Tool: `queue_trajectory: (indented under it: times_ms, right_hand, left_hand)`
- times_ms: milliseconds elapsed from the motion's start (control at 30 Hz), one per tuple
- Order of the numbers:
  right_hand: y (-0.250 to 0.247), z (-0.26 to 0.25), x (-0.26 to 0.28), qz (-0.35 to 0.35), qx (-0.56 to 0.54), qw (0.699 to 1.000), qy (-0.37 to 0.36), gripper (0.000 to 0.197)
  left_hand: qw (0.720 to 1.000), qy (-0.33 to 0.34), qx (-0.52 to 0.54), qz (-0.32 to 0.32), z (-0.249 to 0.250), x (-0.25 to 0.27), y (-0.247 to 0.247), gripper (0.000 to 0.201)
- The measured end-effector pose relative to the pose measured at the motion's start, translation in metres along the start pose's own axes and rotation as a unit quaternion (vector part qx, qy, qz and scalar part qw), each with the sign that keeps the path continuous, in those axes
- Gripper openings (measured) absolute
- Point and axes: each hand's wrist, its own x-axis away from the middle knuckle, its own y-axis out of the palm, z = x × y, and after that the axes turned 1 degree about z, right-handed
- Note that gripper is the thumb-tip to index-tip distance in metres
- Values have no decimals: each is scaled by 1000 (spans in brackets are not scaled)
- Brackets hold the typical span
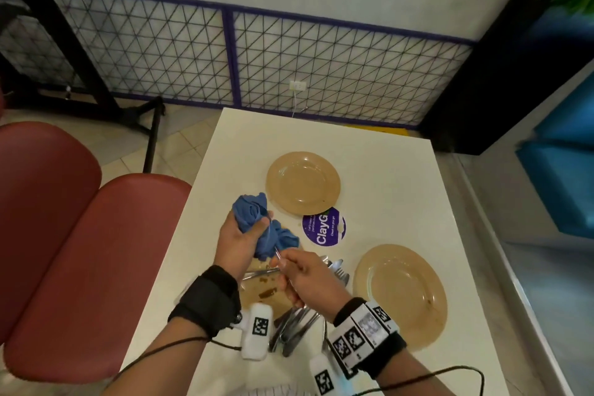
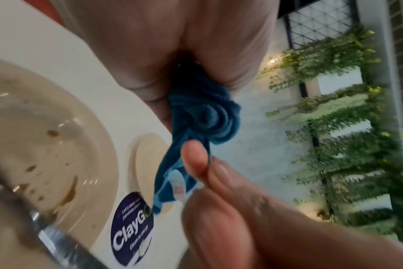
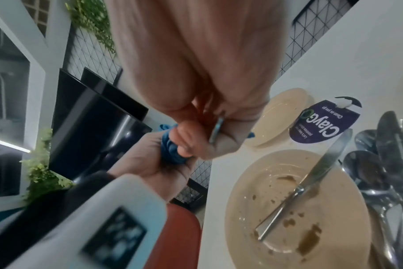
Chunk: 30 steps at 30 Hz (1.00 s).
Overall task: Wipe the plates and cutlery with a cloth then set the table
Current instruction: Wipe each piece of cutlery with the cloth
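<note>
My left hand (image 1: 249, 231) grips a bunched blue cloth (image 1: 257, 212) above the table's left side. My right hand (image 1: 284, 264) pinches the thin handle of a metal cutlery piece (image 1: 277, 255); its other end is buried in the cloth (image 2: 203, 118), so I cannot tell which kind it is. In the right wrist view the handle (image 3: 216, 131) shows between thumb and finger. Below the hands lies a beige plate (image 3: 276, 236) with brown food marks and a knife (image 3: 311, 182) across it. Two more beige plates, one far (image 1: 302, 182) and one at right (image 1: 400, 296), sit on the white table (image 1: 379, 154).
A heap of spoons and forks (image 1: 295, 325) lies at the table's near edge beside the soiled plate, with more cutlery (image 3: 380, 163) to its right. A round purple sticker (image 1: 323, 227) marks the table's middle. Red padded seats (image 1: 80, 251) stand left; a wire fence (image 1: 321, 67) is beyond.
</note>
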Motion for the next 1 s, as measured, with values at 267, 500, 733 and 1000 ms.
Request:
queue_trajectory:
  times_ms: [267,500,733,1000]
  right_hand:
    - [-25,-12,1,74,56,994,-50,28]
    - [-33,-12,10,79,56,995,-40,30]
    - [-31,0,20,86,62,992,-74,29]
    - [-35,26,-4,106,20,994,-22,14]
  left_hand:
    - [998,16,-29,45,-3,5,33,35]
    - [990,66,-32,117,9,-15,45,34]
    - [999,31,-12,40,8,-10,48,29]
    - [996,-44,-52,-63,-11,15,65,31]
